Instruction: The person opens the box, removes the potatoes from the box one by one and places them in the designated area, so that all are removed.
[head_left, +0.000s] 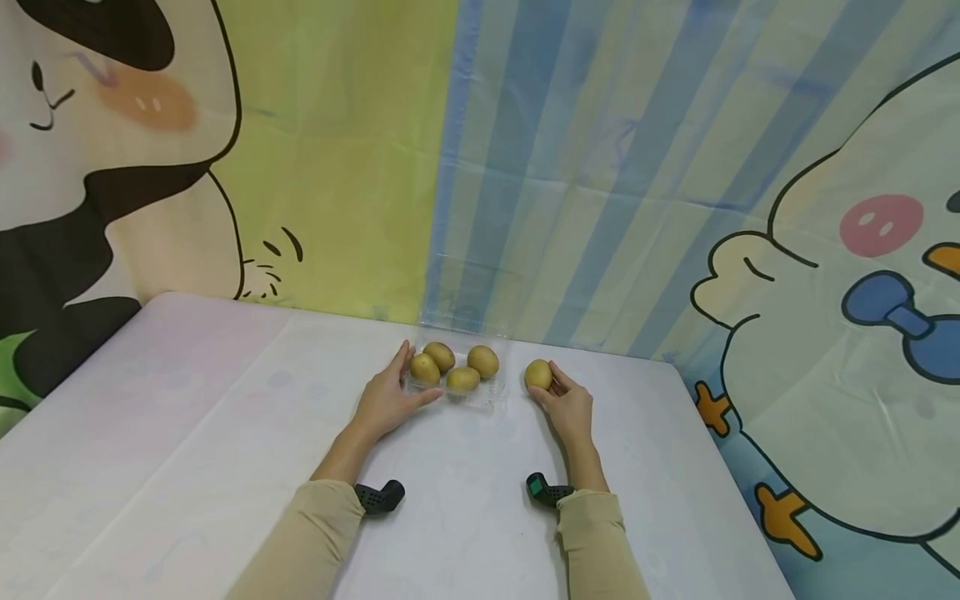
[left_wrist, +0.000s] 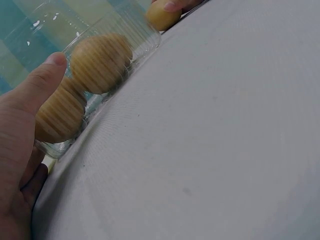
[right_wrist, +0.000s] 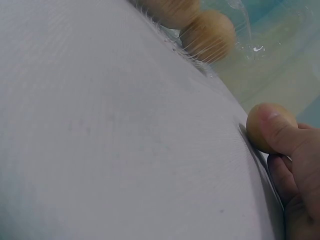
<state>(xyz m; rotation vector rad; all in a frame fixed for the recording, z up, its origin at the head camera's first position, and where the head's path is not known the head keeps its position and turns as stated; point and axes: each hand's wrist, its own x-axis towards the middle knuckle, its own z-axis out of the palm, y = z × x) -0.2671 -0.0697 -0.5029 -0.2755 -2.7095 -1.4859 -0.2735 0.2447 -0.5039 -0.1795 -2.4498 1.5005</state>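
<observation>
Several round yellow-brown potatoes point(head_left: 462, 380) lie in a clear plastic box point(head_left: 491, 393) near the table's far edge. Its transparent lid point(head_left: 472, 287) stands raised at the back. My left hand point(head_left: 387, 402) holds the box at its near left corner, thumb along the front wall and fingers at the left side; the left wrist view shows the thumb against the ribbed plastic point(left_wrist: 145, 35). To the right of the box, my right hand point(head_left: 567, 406) holds a single potato point(right_wrist: 267, 127) between thumb and fingers, at the table surface. Whether it touches the cloth is unclear.
A white cloth covers the table point(head_left: 450, 533). Behind it hangs a printed curtain point(head_left: 360, 167) with cartoon animals and stripes, close to the box's lid. Black devices point(head_left: 382, 497) are worn on both wrists.
</observation>
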